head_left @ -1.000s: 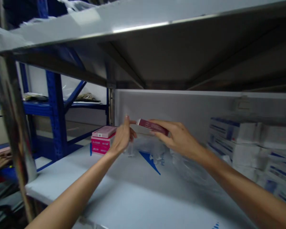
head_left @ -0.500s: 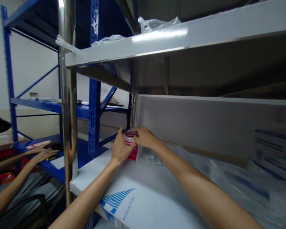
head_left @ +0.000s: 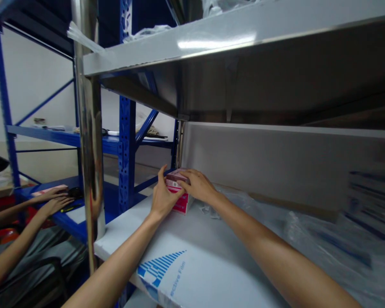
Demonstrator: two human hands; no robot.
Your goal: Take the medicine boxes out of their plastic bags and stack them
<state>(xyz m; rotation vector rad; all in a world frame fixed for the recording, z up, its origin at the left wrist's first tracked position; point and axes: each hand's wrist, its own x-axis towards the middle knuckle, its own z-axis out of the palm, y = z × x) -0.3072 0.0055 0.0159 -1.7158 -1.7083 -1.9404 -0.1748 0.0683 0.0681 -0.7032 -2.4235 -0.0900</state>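
Observation:
Toward the far left corner of the lower shelf (head_left: 224, 256), a red-and-white box (head_left: 181, 207) stands upright, with smaller pink boxes (head_left: 176, 177) stacked at its top. My left hand (head_left: 162, 196) grips the pink boxes from the left, thumb across the front and index finger raised. From the right, my right hand (head_left: 198, 185) closes over their top and right side, its thumb near the left thumb. Fingers hide part of the boxes, so I cannot tell exactly how many there are.
Clear plastic wrap (head_left: 327, 244) covers the right of the shelf, near a blue-and-white carton (head_left: 368, 205). A metal post (head_left: 91, 171) and an upper shelf (head_left: 211, 42) frame the space. At left, another person's hands (head_left: 56, 203) rest on a blue rack.
The view has shifted slightly, with the upper shelf higher in the picture. Both hands stay at the pink boxes, whose top is now a little more visible.

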